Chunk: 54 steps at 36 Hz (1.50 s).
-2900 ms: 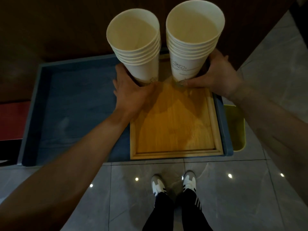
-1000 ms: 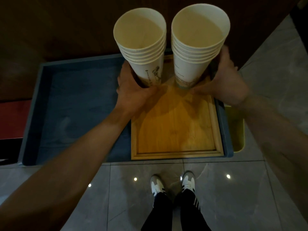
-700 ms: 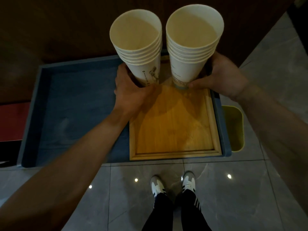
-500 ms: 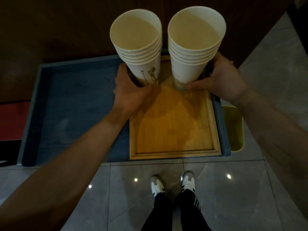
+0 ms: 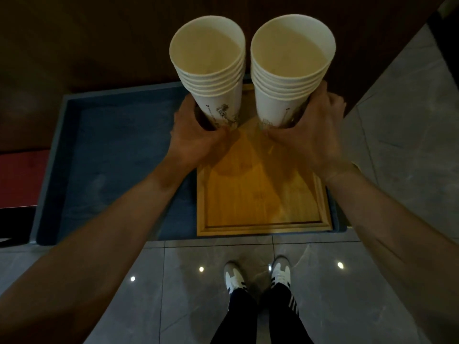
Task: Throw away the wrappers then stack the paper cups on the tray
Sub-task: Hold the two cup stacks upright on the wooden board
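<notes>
Two stacks of paper cups stand at the far end of the wooden tray (image 5: 263,207). Left hand (image 5: 196,137) clamps the left stack (image 5: 213,78); right hand (image 5: 310,130) clamps the right stack (image 5: 288,70). Tall stacks gripped low may topple if released tilted.

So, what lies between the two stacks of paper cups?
Nothing lies there: in the head view, only a narrow gap separates the left stack and right stack, showing bare wooden tray below.
</notes>
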Available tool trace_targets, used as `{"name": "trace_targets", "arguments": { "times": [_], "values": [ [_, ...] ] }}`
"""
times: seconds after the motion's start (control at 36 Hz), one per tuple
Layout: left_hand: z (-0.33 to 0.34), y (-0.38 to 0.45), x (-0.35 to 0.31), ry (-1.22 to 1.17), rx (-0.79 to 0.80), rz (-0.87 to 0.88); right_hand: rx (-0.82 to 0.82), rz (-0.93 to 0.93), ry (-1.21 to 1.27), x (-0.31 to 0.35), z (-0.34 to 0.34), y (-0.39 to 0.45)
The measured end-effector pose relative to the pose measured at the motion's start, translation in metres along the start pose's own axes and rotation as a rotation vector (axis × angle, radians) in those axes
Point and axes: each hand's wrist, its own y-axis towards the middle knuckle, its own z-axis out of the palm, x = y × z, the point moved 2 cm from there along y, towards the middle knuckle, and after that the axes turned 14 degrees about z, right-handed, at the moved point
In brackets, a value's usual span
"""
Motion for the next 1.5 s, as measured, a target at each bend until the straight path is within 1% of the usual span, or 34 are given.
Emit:
{"name": "trace_targets", "arguments": {
  "times": [0.08, 0.17, 0.19, 0.28, 0.39, 0.58, 0.69, 0.78, 0.92, 1.08, 1.22, 1.28, 1.36, 1.5],
  "values": [
    [0.001, -0.001, 0.002, 0.03, -0.014, -0.022, 0.12, 0.013, 0.014, -0.004, -0.008, 0.009],
    [0.002, -0.002, 0.004, 0.033, -0.045, -0.043, 0.322, 0.046, 0.089, -0.007, -0.025, 0.025],
    [0.002, -0.002, 0.006, 0.033, -0.052, -0.046, 0.367, 0.038, 0.085, -0.006, -0.029, 0.03],
    [0.002, 0.001, 0.01, 0.05, -0.055, -0.063, 0.431, -0.042, 0.017, -0.001, -0.031, 0.039],
    [0.004, -0.001, 0.015, 0.058, -0.052, -0.098, 0.507, -0.097, -0.015, -0.001, -0.023, 0.041],
    [0.003, -0.001, 0.015, 0.099, -0.053, -0.104, 0.478, -0.061, 0.111, -0.001, -0.02, 0.031],
    [0.002, -0.001, 0.014, 0.104, -0.054, -0.106, 0.369, -0.032, 0.13, -0.003, -0.016, 0.024],
    [0.002, -0.001, 0.014, 0.106, -0.056, -0.106, 0.266, -0.021, 0.072, -0.003, -0.011, 0.02],
    [0.001, -0.001, 0.014, 0.078, -0.034, -0.1, 0.121, -0.022, 0.048, 0.002, -0.006, 0.015],
    [-0.001, -0.001, 0.011, 0.052, 0.0, -0.09, 0.018, 0.0, 0.009, 0.004, -0.002, 0.009],
    [-0.004, 0.001, 0.014, 0.029, 0.043, -0.064, 0.019, 0.009, -0.006, 0.004, -0.001, 0.009],
    [-0.005, 0.002, 0.015, 0.021, 0.06, -0.043, 0.054, 0.018, 0.029, 0.004, -0.002, 0.01],
    [-0.004, 0.001, 0.017, 0.041, 0.07, -0.059, 0.141, 0.01, 0.057, 0.003, -0.007, 0.013],
    [0.003, -0.004, 0.012, 0.108, -0.056, -0.08, 0.271, -0.045, 0.038, 0.0, -0.016, 0.02]
  ]
}}
